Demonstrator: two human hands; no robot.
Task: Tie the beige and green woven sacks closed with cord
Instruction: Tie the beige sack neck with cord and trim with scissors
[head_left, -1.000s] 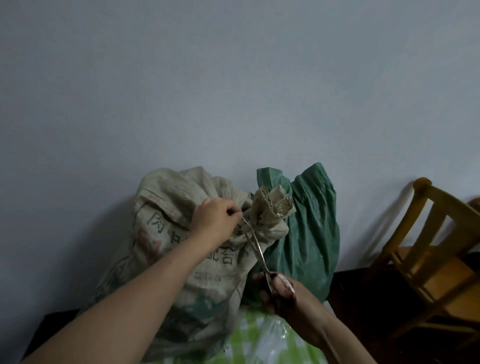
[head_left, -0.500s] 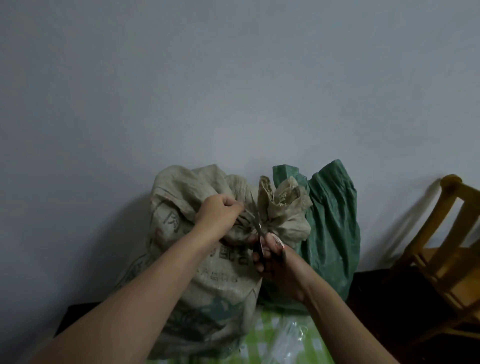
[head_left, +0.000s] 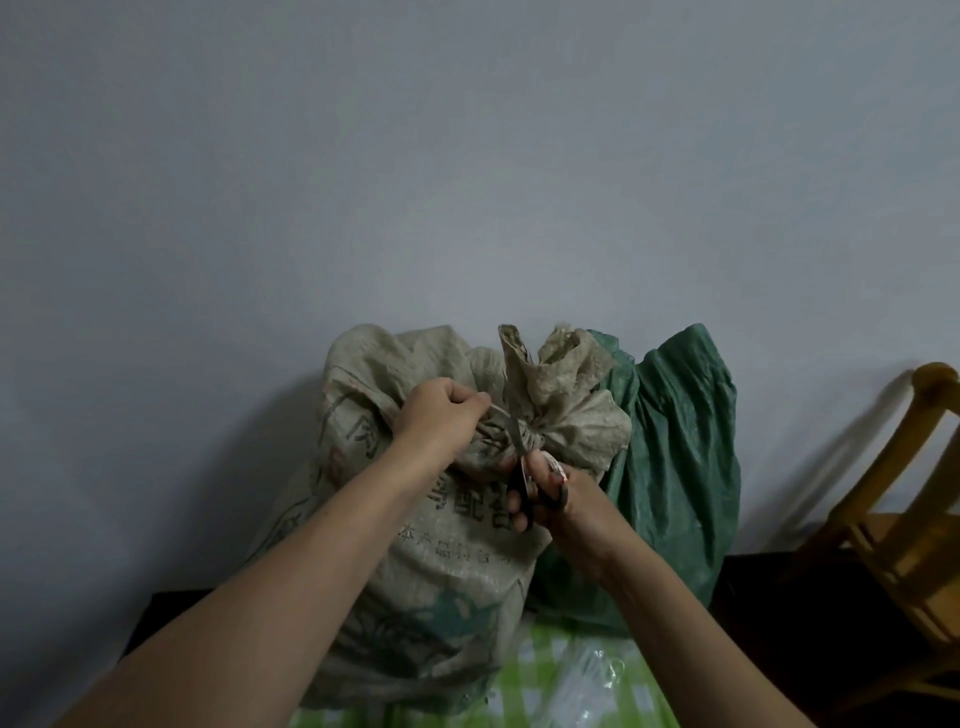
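A beige woven sack (head_left: 447, 566) with dark printed characters leans against the wall, its neck gathered and bound with pale cord (head_left: 524, 434). Behind it to the right stands a green woven sack (head_left: 675, 467). My left hand (head_left: 439, 415) pinches a cord end and holds it taut to the left of the neck. My right hand (head_left: 553, 493) grips black-handled scissors (head_left: 522, 467), whose blades point up at the cord by the knot.
A pale grey wall rises behind the sacks. A yellow wooden chair (head_left: 904, 519) stands at the right edge. A green-and-white checked cloth with clear plastic (head_left: 582, 680) lies in front of the sacks, on a dark surface.
My right hand rose with the scissors from low beside the sack to the tied neck, and the blades now meet the cord. My left hand kept pulling the cord end.
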